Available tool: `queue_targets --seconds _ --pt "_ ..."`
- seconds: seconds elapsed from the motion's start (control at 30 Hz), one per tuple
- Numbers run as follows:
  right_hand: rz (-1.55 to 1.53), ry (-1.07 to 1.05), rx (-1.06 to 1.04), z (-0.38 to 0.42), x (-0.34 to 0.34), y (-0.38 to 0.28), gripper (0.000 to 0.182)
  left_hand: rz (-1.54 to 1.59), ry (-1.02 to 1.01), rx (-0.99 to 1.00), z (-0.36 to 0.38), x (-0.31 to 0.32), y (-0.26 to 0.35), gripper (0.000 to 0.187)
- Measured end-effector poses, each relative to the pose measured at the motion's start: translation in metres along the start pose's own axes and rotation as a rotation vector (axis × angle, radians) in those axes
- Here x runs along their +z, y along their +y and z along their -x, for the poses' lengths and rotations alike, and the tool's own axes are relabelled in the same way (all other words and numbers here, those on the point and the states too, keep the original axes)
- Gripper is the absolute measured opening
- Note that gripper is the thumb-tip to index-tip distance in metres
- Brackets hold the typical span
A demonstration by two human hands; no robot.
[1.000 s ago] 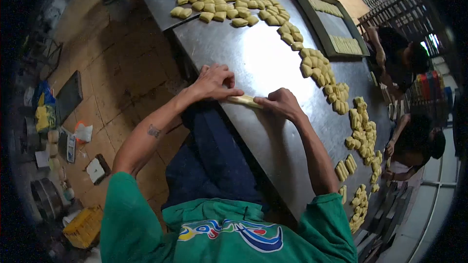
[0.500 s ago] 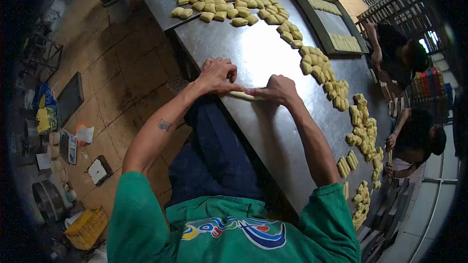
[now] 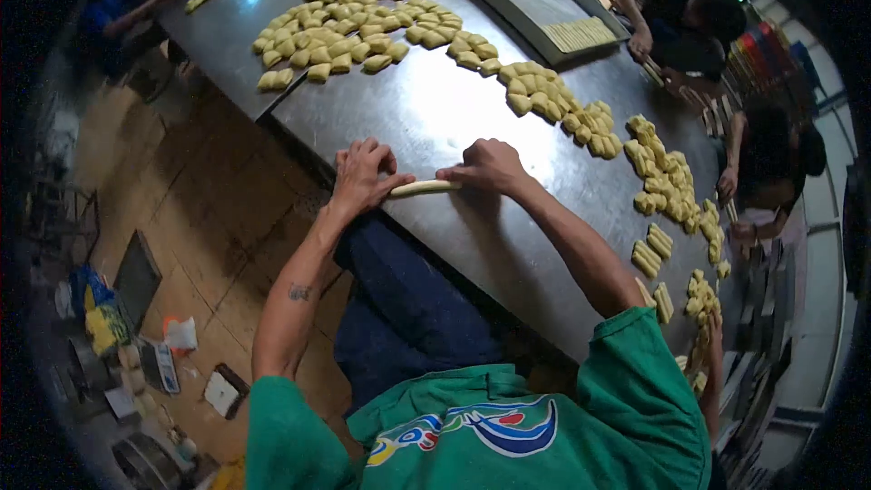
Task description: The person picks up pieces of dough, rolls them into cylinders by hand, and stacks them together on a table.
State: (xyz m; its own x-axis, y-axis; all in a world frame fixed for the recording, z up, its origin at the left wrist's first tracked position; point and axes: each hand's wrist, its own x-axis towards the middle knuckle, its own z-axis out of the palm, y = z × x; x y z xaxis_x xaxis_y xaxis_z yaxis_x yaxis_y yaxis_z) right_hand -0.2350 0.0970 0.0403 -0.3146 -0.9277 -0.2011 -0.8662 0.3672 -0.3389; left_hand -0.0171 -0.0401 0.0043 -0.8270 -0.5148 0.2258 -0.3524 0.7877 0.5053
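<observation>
The left hand (image 3: pixel 366 177) and right hand (image 3: pixel 490 166) are at opposite ends of a dough strip (image 3: pixel 425 188), fingers curled and thumbs against it; whether they close underneath, I cannot tell. The strip is pale, smooth and slender, spanning the space between the hands by the near edge of the desk (image 3: pixel 381 109). Around them the desk is bare, shiny metal with a soft glare just ahead.

Right of the right hand, past the forearm, lie a few ridged pieces (image 3: pixel 660 240), long and grooved. Beyond the hands, a band of plump, pillow-like dough lumps (image 3: pixel 535 86) curves from ahead round to the right, thickening into a wide spread ahead and to the left. Past the band, ahead and to the right, a shallow tray (image 3: pixel 543 7) with raised sides carries thin dough sticks (image 3: pixel 581 34) in two tight rows. At the far side, a co-worker's hand (image 3: pixel 641 44) is beside the tray.
</observation>
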Motion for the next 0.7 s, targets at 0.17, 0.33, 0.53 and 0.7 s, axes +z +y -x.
queue_targets --seconds 0.17,0.33,0.53,0.7 --pt "0.024 0.076 0.017 0.001 0.002 -0.002 0.067 -0.013 0.042 -0.006 0.002 0.004 -0.001 0.036" --pt "0.141 0.248 -0.030 0.016 0.016 -0.011 0.067 -0.033 0.042 -0.088 0.004 0.002 0.011 0.036" --pt "0.111 0.162 -0.117 0.002 0.006 -0.004 0.060 -0.100 0.102 -0.064 -0.004 0.008 0.008 0.036" --pt "-0.053 0.169 -0.253 0.014 0.011 0.009 0.025 0.284 0.046 0.021 0.012 -0.015 0.011 0.024"
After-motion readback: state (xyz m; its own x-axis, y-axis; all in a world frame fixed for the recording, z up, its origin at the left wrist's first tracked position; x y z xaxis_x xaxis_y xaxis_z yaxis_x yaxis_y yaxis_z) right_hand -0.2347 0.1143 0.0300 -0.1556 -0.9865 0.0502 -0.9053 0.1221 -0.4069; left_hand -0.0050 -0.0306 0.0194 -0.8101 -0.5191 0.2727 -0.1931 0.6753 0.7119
